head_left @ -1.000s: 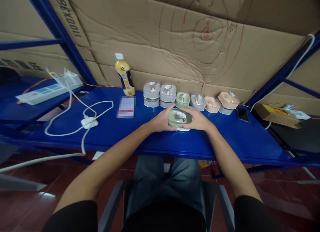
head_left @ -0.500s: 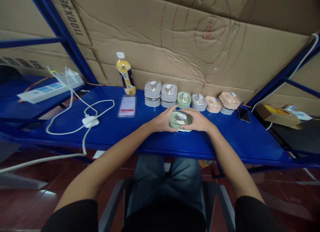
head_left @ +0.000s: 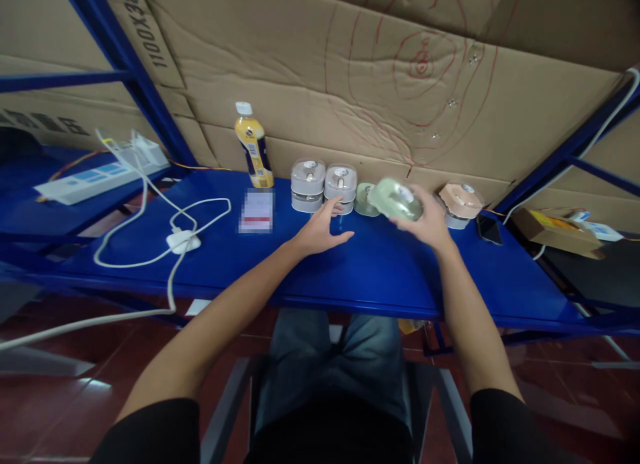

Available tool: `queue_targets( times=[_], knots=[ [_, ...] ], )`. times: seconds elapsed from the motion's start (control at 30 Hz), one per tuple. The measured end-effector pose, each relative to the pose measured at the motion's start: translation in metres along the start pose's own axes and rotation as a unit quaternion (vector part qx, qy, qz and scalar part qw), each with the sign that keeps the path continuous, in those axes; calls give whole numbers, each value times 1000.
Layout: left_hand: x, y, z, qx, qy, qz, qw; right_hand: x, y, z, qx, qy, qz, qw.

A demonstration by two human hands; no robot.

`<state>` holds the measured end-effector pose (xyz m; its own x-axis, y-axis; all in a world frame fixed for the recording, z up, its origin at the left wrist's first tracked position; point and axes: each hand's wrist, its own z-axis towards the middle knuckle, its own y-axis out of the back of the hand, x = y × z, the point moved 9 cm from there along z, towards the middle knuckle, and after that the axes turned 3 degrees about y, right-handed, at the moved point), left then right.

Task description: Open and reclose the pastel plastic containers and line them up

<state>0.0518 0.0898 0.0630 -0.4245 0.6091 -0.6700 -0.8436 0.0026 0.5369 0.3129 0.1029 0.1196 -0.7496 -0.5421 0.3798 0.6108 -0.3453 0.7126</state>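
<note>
My right hand [head_left: 427, 217] grips a green lidded box [head_left: 397, 199] by its right side and holds it tilted above the blue table [head_left: 370, 277]. The box looks smeared by motion and hides part of the row behind it. My left hand [head_left: 325, 229] is empty, thumb and fingers apart, just in front of a stack of grey boxes [head_left: 341, 184]. Another grey stack [head_left: 307, 184] stands to its left. A second green box [head_left: 367, 200] sits behind the held one. Right of my right hand, a peach box [head_left: 462, 200] rests on a grey one.
A yellow drink bottle [head_left: 254, 147] stands at the back left, with a blurred-out card [head_left: 257, 211] before it. White cable and a plug [head_left: 183, 241] lie further left. A phone [head_left: 489, 229] lies at the right, near an open carton [head_left: 555, 232]. Cardboard [head_left: 280, 71] walls the back.
Both hands were around the green box near the table's front. My left hand has let go and moved slightly left; my right hand has carried the box up, back and right.
</note>
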Motion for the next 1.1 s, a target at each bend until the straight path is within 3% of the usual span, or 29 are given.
queue_targets(
  times=[0.07, 0.17, 0.3, 0.47, 0.6, 0.7, 0.8, 0.87, 0.97, 1.1],
  knots=[
    [2, -1, 1, 1, 5, 12, 1000, -31, 25, 5, -79, -76, -86, 990],
    [1, -8, 0, 25, 7, 31, 999, -65, 43, 11, -131, -180, -196, 955],
    [0, -11, -1, 34, -9, 43, 998, -84, 37, 20, -126, -249, -265, 923],
    [4, -10, -1, 29, -23, 55, 998, -86, 25, 18, -117, -281, -293, 906],
    [4, -12, 0, 29, -35, 61, 997, -75, 23, 16, -122, -243, -314, 910],
    [2, -12, 0, 28, -40, 64, 997, -48, 9, 24, -105, -140, -295, 939],
    [2, -12, 0, 26, -38, 67, 997, -7, -33, 34, -27, 2, -252, 967],
    [1, -12, 0, 24, -40, 65, 997, 14, -69, 35, 54, 59, -235, 969],
    [2, -12, 0, 23, -41, 61, 997, 29, -108, 30, 132, 69, -227, 962],
    [2, -10, 1, 21, -37, 64, 997, 44, -113, 19, 135, 79, -222, 962]
  ],
)
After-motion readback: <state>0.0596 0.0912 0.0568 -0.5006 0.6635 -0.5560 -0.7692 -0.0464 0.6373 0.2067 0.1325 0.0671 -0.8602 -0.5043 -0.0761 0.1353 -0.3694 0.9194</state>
